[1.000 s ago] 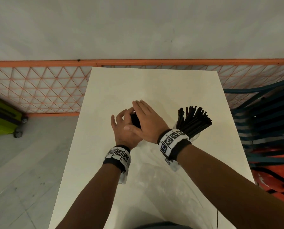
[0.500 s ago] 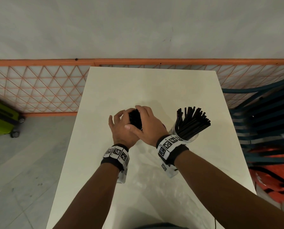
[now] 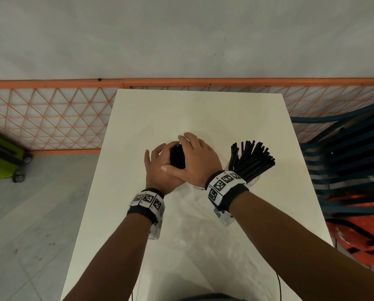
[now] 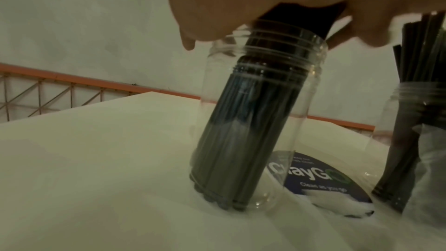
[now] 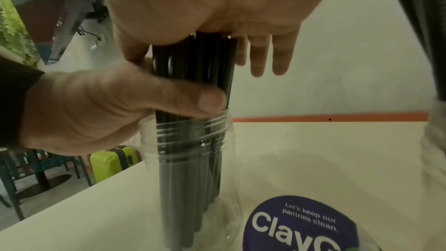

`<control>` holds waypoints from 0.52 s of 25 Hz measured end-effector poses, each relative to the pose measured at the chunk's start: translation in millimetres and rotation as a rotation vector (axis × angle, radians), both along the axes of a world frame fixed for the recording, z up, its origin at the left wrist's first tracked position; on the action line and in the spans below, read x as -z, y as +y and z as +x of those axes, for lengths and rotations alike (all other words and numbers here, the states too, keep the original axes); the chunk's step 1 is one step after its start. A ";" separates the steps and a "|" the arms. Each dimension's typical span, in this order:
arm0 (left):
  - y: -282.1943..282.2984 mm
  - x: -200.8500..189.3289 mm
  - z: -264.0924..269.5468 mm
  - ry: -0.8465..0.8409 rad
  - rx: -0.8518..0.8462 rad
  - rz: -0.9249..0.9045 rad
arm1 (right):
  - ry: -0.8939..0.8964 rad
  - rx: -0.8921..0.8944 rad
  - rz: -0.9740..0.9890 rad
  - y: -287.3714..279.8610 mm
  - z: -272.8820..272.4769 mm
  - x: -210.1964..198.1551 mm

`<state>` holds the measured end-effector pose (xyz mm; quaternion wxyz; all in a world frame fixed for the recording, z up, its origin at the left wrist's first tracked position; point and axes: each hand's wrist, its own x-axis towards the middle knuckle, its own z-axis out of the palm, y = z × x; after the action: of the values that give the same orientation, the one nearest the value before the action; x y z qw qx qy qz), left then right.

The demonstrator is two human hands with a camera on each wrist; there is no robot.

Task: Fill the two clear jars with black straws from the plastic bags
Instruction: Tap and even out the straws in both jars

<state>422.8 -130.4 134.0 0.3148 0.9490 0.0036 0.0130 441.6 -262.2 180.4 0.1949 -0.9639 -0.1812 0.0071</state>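
Note:
A bundle of black straws point(image 3: 177, 157) stands in a clear jar point(image 5: 188, 159) at mid-table, its lower ends on the jar's bottom point(image 4: 224, 194). My left hand point(image 3: 157, 168) grips the bundle just above the jar's threaded rim, thumb across the front point(image 5: 207, 102). My right hand point(image 3: 197, 159) lies on the straw tops, palm down point(image 5: 217, 7), fingers straight. To the right a second clear jar point(image 3: 247, 179) holds a fanned bunch of black straws point(image 3: 253, 157). The head view hides the first jar behind my hands.
A crumpled clear plastic bag point(image 3: 192, 218) lies on the white table point(image 3: 203, 114) in front of the jars. A blue round sticker point(image 4: 311, 177) is on the table between them. Orange mesh fence point(image 3: 51, 118) behind, dark chairs point(image 3: 344, 170) right, green suitcase point(image 3: 1, 157) left.
Both hands stay on the bundle. More of the black straw tops shows between them than a second ago, and the right fingers curve further over the top.

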 end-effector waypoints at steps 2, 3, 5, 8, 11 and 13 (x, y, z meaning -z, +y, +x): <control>0.3 -1.5 0.2 0.012 -0.007 0.053 | -0.057 -0.040 0.004 0.5 0.6 -1.9; -0.6 -1.9 -0.6 0.008 -0.005 0.099 | -0.054 -0.074 0.015 0.9 0.1 -1.1; -2.2 -3.2 -1.9 -0.003 0.011 0.178 | -0.046 -0.130 0.011 2.4 -2.6 1.2; -0.5 -2.4 -1.5 0.001 -0.002 0.125 | -0.060 -0.132 0.026 2.9 -5.0 2.3; 1.8 1.0 -2.1 -0.019 -0.017 0.042 | -0.064 -0.108 0.062 -0.6 -4.6 -0.7; 3.8 1.3 -3.9 -0.027 0.001 0.071 | -0.064 -0.135 0.053 -4.3 -3.6 0.2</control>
<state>418.8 -126.6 132.7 0.2809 0.9594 -0.0017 0.0255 438.0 -266.5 180.3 0.2137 -0.9437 -0.2521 -0.0153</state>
